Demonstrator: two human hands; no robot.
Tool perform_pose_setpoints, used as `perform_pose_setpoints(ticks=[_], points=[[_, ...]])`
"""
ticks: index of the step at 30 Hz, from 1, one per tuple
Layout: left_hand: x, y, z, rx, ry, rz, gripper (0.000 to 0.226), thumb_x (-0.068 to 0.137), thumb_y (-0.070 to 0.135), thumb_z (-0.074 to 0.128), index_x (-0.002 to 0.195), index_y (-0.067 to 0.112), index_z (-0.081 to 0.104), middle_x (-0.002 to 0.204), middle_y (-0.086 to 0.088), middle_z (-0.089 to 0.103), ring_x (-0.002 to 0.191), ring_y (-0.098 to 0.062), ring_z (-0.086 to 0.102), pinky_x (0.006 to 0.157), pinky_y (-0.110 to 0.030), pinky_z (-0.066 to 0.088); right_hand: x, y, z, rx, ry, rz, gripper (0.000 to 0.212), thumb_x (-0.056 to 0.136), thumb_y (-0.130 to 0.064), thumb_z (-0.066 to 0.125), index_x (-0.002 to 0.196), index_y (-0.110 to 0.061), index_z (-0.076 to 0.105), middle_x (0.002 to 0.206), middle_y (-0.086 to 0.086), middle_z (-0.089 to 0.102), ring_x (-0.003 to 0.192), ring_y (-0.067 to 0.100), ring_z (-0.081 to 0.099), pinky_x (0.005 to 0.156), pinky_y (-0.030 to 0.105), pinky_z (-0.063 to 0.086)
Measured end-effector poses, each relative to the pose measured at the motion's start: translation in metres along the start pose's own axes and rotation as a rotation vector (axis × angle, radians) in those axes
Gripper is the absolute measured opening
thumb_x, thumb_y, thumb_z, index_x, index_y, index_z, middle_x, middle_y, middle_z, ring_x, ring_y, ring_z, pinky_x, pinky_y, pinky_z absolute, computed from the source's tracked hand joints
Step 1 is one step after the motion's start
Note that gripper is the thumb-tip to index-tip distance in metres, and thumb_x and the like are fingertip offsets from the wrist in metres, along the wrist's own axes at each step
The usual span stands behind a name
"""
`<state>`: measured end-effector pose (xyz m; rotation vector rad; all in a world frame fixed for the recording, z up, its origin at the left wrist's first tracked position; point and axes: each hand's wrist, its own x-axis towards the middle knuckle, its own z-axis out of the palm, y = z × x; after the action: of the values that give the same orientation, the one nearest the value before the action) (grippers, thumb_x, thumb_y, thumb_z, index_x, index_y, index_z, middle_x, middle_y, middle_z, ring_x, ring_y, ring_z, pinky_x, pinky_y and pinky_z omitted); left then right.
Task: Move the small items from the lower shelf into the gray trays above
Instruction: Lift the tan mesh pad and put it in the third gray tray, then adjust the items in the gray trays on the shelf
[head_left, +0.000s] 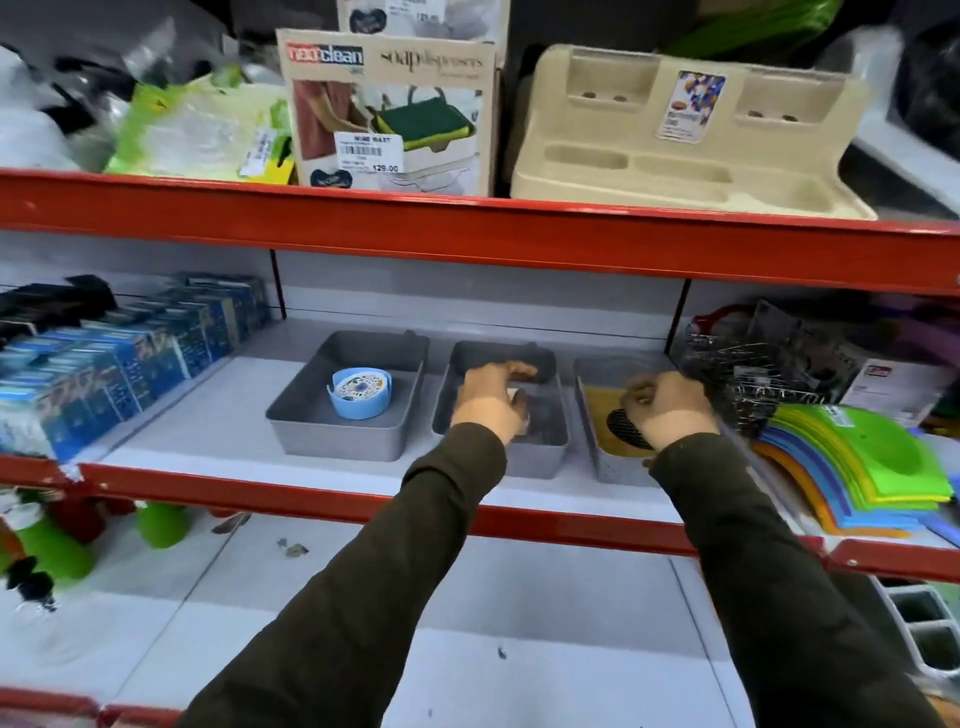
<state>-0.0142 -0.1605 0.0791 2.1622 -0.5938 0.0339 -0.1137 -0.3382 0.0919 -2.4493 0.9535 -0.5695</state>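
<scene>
My left hand is down inside the middle gray plastic tray, fingers curled around something small and pale that I can barely make out under my palm — could be a white piece, hard to say. My right hand hovers over the right gray plastic tray, fingers bunched together; whether they pinch anything I cannot tell. Under that hand lies a yellow flat pad with a black mesh oval on it.

The left gray plastic tray sits just beside the middle one, holding a round light-blue holder with a patterned white disc. All three trays stand in a row on the white middle shelf board, near its red front lip.

Crowding my right side: a black wire basket touching the far corner of the right tray, and a fanned stack of coloured plastic mats, green on top, just beside it. To the left, rows of blue packaged boxes, well apart from the trays, with open white shelf between. Overhead, the red upper shelf edge carries a soap dispenser box and a beige moulded organiser. The lower white shelf below my sleeves shows only small scraps.
</scene>
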Motion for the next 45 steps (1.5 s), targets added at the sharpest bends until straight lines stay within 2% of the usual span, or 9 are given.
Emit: perform_pose_setpoints(ticks=[7,13,17,25,32,35,37,41,45], points=[[0.023,-0.080,-0.099,0.322,0.074,-0.116,0.039,0.088,0.008,0.058,0.126,0.015,0.064,0.126,-0.015,0.067,0.118,-0.036,0.062,0.104,-0.040,0.049,-0.020,-0.122,0.062,0.317,-0.139,-0.331,0.025,0.086,-0.004,0.059,0.105,-0.013,0.072,0.110,0.008,0.074,0.101,0.024,0.069,0.102,0.037,0.051],[0.046,-0.140,-0.148,0.545,-0.070,-0.112,0.043,0.087,0.010,0.061,0.130,0.013,0.062,0.129,-0.020,0.064,0.120,-0.036,0.061,0.102,-0.039,0.048,-0.037,-0.206,0.123,0.055,-0.288,-0.559,0.042,0.085,0.001,0.048,0.117,-0.015,0.069,0.122,0.012,0.069,0.117,0.029,0.061,0.106,0.031,0.041],[0.062,-0.163,-0.149,0.626,-0.222,-0.080,0.047,0.091,0.017,0.058,0.138,0.011,0.054,0.141,-0.017,0.055,0.129,-0.033,0.054,0.109,-0.034,0.042,-0.035,-0.236,0.166,-0.286,-0.336,-0.546,0.045,0.088,-0.014,0.046,0.127,-0.031,0.059,0.134,0.013,0.058,0.130,0.036,0.041,0.109,0.045,0.025],[0.069,-0.183,-0.157,0.656,-0.271,0.030,0.042,0.091,0.018,0.061,0.132,0.011,0.059,0.135,-0.015,0.059,0.122,-0.032,0.058,0.105,-0.035,0.046,-0.048,-0.246,0.180,-0.468,-0.320,-0.508,0.037,0.097,-0.016,0.043,0.131,-0.019,0.058,0.139,0.016,0.051,0.130,0.037,0.036,0.111,0.044,0.026],[0.074,-0.182,-0.152,0.106,-0.169,-0.135,0.039,0.093,0.010,0.047,0.130,0.001,0.057,0.133,-0.019,0.060,0.120,-0.035,0.058,0.103,-0.035,0.046,-0.039,-0.250,0.190,0.348,-0.321,-0.209,0.039,0.092,-0.003,0.047,0.129,-0.006,0.057,0.133,0.015,0.059,0.126,0.032,0.052,0.110,0.038,0.040],[0.105,-0.207,-0.140,-0.220,-0.167,-0.291,0.048,0.083,0.021,0.041,0.117,-0.003,0.064,0.125,-0.026,0.064,0.113,-0.037,0.061,0.103,-0.043,0.049,-0.034,-0.260,0.193,0.692,-0.445,0.084,0.011,0.081,-0.010,0.051,0.083,-0.004,0.060,0.095,0.015,0.061,0.104,0.032,0.056,0.088,0.035,0.040],[0.129,-0.234,-0.124,-0.334,-0.177,-0.376,0.057,0.075,0.028,0.037,0.111,-0.004,0.067,0.119,-0.027,0.067,0.111,-0.039,0.063,0.104,-0.048,0.048,-0.031,-0.262,0.202,0.888,-0.477,0.235,0.005,0.073,-0.009,0.052,0.071,-0.008,0.056,0.098,0.021,0.060,0.098,0.033,0.057,0.083,0.039,0.041],[0.097,-0.200,-0.144,-0.407,-0.210,-0.439,0.037,0.094,0.022,0.034,0.090,0.002,0.065,0.105,-0.019,0.070,0.084,-0.031,0.065,0.071,-0.029,0.049,-0.039,-0.262,0.201,1.028,-0.467,0.279,0.011,0.077,-0.002,0.048,0.070,-0.010,0.053,0.092,0.019,0.060,0.087,0.030,0.056,0.069,0.035,0.043],[0.085,-0.180,-0.151,-0.354,-0.208,-0.430,0.043,0.097,0.021,0.033,0.113,-0.002,0.065,0.128,-0.025,0.063,0.108,-0.033,0.061,0.092,-0.037,0.047,-0.038,-0.261,0.190,1.010,-0.475,0.208,0.014,0.076,-0.007,0.049,0.063,-0.012,0.049,0.068,0.009,0.050,0.066,0.022,0.047,0.057,0.028,0.033]])
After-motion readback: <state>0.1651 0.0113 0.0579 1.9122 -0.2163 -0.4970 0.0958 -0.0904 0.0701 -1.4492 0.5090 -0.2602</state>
